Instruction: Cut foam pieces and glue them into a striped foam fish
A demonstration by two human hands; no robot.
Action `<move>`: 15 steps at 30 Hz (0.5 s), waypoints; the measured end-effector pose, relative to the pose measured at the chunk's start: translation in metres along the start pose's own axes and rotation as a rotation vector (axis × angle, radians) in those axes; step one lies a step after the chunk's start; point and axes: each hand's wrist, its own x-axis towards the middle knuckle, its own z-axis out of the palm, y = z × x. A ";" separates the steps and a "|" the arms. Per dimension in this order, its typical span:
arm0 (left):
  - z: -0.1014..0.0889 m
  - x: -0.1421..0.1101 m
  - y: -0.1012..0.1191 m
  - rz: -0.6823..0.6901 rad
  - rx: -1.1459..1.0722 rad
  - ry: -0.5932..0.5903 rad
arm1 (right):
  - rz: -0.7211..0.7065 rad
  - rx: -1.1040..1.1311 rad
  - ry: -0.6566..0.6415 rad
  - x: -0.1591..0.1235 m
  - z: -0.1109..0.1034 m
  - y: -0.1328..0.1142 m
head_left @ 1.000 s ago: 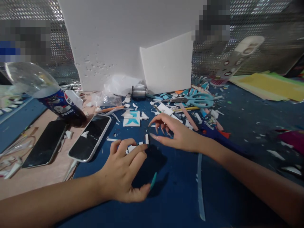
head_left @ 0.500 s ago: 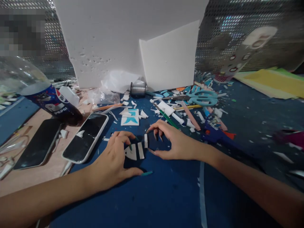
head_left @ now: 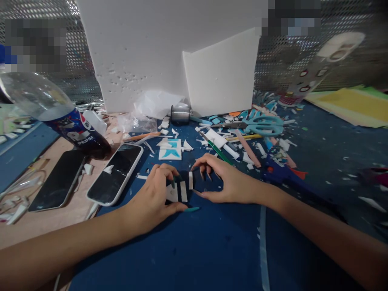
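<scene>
My left hand (head_left: 154,196) rests on the blue mat (head_left: 212,250), fingers curled over small white foam pieces (head_left: 177,192), fingertips pressing on them. My right hand (head_left: 226,182) arches just to their right, fingertips down on the mat, touching a narrow white foam strip (head_left: 190,180) that stands on edge between the two hands. Neither hand lifts anything off the mat.
Two phones (head_left: 118,173) (head_left: 59,180) lie at the left by a tipped Pepsi bottle (head_left: 54,115). White foam boards (head_left: 221,70) stand at the back. Teal scissors (head_left: 260,124), a green pen (head_left: 216,149), a blue-and-white foam square (head_left: 170,153) and scraps litter the far mat. Yellow sheets (head_left: 354,105) lie far right.
My left hand slid forward and curled its fingers onto the white pieces. My right hand drew in closer and lowered its fingertips beside the upright strip.
</scene>
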 end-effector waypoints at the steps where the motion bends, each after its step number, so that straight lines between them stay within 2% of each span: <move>1: 0.000 0.000 -0.001 -0.002 -0.015 0.007 | 0.003 0.004 -0.002 0.000 0.000 0.000; 15: 0.000 0.000 -0.002 -0.007 -0.047 -0.010 | -0.013 0.024 -0.009 -0.001 -0.001 0.001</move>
